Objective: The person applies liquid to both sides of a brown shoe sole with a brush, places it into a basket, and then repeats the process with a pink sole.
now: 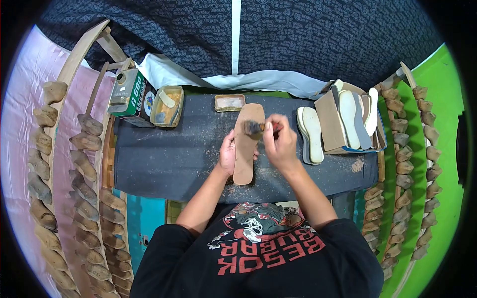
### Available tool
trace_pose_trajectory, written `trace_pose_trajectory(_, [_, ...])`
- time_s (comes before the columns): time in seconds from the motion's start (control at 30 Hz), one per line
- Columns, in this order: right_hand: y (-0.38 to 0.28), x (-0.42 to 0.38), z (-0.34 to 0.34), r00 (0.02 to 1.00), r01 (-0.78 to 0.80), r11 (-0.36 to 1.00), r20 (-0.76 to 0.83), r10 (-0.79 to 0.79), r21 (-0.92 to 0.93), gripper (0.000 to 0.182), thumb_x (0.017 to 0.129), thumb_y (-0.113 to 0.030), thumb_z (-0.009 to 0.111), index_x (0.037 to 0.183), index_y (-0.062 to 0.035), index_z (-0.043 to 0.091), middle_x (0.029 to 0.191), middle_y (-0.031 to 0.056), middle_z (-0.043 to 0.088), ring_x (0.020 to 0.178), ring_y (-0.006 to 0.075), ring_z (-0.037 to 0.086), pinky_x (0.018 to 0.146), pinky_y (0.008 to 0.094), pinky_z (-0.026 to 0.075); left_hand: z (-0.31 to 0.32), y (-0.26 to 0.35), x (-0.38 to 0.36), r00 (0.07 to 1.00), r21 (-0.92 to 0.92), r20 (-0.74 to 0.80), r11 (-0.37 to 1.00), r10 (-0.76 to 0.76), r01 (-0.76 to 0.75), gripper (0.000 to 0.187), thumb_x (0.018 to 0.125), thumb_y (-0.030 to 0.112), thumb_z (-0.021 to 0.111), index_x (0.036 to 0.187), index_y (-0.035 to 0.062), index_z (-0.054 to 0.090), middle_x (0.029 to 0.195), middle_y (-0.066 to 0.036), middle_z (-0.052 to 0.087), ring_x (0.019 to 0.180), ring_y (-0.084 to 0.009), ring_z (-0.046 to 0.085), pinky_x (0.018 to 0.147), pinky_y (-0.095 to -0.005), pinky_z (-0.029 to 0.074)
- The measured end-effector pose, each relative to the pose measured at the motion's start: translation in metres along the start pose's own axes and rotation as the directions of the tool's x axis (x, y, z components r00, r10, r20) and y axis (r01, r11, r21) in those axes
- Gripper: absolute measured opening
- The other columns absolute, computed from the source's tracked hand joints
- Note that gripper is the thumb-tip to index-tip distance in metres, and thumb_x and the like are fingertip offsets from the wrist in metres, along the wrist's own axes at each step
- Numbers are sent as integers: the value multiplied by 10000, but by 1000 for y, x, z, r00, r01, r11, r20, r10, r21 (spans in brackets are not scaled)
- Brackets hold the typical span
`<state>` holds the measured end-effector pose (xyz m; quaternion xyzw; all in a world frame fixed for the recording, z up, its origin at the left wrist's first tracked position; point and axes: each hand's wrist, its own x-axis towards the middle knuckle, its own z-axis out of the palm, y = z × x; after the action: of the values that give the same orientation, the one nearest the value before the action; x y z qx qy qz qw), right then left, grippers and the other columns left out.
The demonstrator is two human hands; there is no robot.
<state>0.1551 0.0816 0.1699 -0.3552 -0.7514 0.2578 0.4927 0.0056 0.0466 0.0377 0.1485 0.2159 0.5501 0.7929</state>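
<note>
A tan shoe sole stands lengthwise over the table, with my left hand wrapped around it from behind. My left thumb shows at its left edge and fingertips show at its right edge. My right hand is closed on the handle of a brush, a little blurred. The dark bristles overlap the upper part of the sole. Just beyond the sole's top is a small shallow tin with pale contents. To the right of my right hand lie cream and grey soles.
A dark cloth covers the table, dotted with crumbs. At the back left stand a G 600 can and an open yellowish container. A cardboard box holds more soles at right. Racks of wooden shoe lasts flank both sides.
</note>
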Motion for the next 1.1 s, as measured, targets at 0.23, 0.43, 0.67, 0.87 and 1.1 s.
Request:
trace_pose_trajectory(0.23, [5, -2, 1, 999, -27, 998, 23, 28, -50, 105, 964, -54, 589, 1047, -6, 545, 714, 137, 625, 602, 291, 673, 547, 389, 512, 4, -4, 0, 999, -47, 33, 998, 35, -34, 695, 998, 599, 290, 1284, 40, 588, 1014, -140, 696, 861, -261, 681, 801, -400, 557])
trace_pose_trajectory(0.43, [2, -29, 11, 993, -38, 999, 115, 35, 23, 88, 948, -67, 619, 996, -17, 565, 699, 140, 603, 574, 273, 636, 543, 371, 498, 13, 6, -1, 979, -142, -196, 986, 62, -91, 674, 998, 571, 291, 1340, 62, 570, 1148, -105, 703, 902, -262, 693, 807, -418, 571])
trace_pose_trajectory(0.67, [10, 13, 7, 999, -32, 999, -23, 31, -34, 78, 1019, -81, 544, 1031, -4, 546, 675, 67, 587, 551, 135, 558, 514, 308, 440, 3, -7, 4, 1000, -47, -8, 999, -10, 9, 701, 980, 582, 283, 1258, 18, 592, 954, -174, 693, 838, -290, 679, 791, -416, 558])
trace_pose_trajectory(0.87, [7, -21, 7, 995, -51, 998, 79, 53, -27, 66, 1028, -67, 523, 1029, -4, 540, 685, 67, 594, 578, 109, 617, 528, 281, 487, 17, 3, 3, 987, -88, -146, 993, 60, -73, 681, 990, 556, 271, 1272, 27, 592, 1023, -158, 703, 846, -285, 682, 788, -418, 564])
trace_pose_trajectory(1.1, [2, 6, 1, 994, -99, 994, -43, 101, 36, 75, 1024, -66, 541, 1028, 8, 552, 752, 56, 584, 626, 107, 540, 572, 279, 447, 3, -4, 10, 1000, -45, 15, 999, -8, 8, 697, 994, 576, 261, 1277, 33, 595, 1010, -153, 699, 845, -270, 687, 779, -406, 567])
